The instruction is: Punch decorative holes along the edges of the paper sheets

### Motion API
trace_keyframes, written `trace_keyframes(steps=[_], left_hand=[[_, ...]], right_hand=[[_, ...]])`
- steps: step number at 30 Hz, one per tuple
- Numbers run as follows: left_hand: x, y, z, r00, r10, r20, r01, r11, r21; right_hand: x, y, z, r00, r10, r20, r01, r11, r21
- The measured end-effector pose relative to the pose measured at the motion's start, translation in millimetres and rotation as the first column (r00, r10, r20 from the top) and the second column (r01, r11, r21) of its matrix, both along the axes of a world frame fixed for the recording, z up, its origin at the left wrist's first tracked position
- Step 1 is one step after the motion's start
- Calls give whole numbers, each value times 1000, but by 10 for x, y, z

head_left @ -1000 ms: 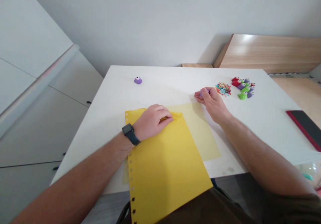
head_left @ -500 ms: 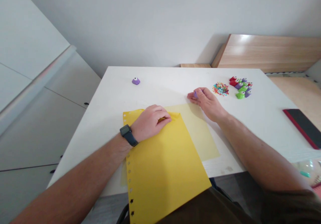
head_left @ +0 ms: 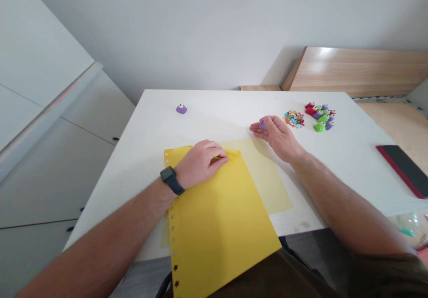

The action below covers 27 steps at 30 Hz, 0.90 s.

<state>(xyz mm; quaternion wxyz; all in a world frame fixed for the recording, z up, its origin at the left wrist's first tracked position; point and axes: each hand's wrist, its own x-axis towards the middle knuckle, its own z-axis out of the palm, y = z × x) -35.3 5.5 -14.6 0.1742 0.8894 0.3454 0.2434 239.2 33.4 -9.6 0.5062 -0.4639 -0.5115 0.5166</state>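
My left hand [head_left: 203, 162], with a dark watch [head_left: 170, 176] on its wrist, is closed in a pinch on the crumpled top edge of a yellow sheet [head_left: 224, 218]. Small shaped holes run down the sheet's left side, and its lower end hangs past the table edge. To the right, my right hand [head_left: 276, 135] holds a small purple toy [head_left: 263, 124] between thumb and fingers, just above the table; most of the toy is hidden. A paler yellow sheet [head_left: 270, 177] lies flat beneath the bright one.
On the white table [head_left: 334, 169], a purple one-eyed toy [head_left: 181, 108] stands at the back left. A pile of colourful confetti [head_left: 294, 119] lies right of my right hand, beside several red, green and purple one-eyed toys [head_left: 321, 117]. A black-and-red case [head_left: 404, 169] is far right.
The purple toy in my right hand has shifted slightly right within the fingers. My left hand and the yellow sheet have stayed in place.
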Motion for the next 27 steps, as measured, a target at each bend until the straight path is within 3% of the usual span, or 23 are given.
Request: trace_keyframes(steps=[3, 7, 11, 14, 18, 20, 23, 25, 27], left_hand=[[-2, 1, -1, 1000, 0, 2, 0, 1000, -5], [-5, 3, -5, 1000, -1, 4, 1, 1000, -7], [-9, 1, -7, 1000, 0, 4, 0, 1000, -2], [-11, -1, -6, 1000, 0, -3, 0, 1000, 0], [-6, 5, -8, 1000, 1, -5, -1, 1000, 2], [-3, 10, -11, 1000, -2, -10, 2, 1000, 1], [-3, 13, -15, 1000, -3, -13, 3, 1000, 0], [-5, 11, -16, 1000, -2, -8, 2, 1000, 0], [-7, 9, -16, 1000, -1, -2, 1, 1000, -1]], right_hand=[[-4, 14, -43, 999, 8, 48, -7, 1000, -30], [146, 157, -146, 929, -324, 176, 315, 946, 78], [275, 244, -145, 886, -432, 166, 422, 902, 91], [219, 168, -47, 932, -354, 76, 346, 933, 96], [54, -4, 56, 998, -4, 60, 5, 1000, -29], [29, -27, 42, 992, 47, 120, -41, 998, -52], [119, 60, -58, 963, -148, 223, 149, 989, 12], [225, 158, -134, 914, -316, 255, 306, 949, 78], [311, 236, -176, 885, -389, 255, 384, 920, 73]])
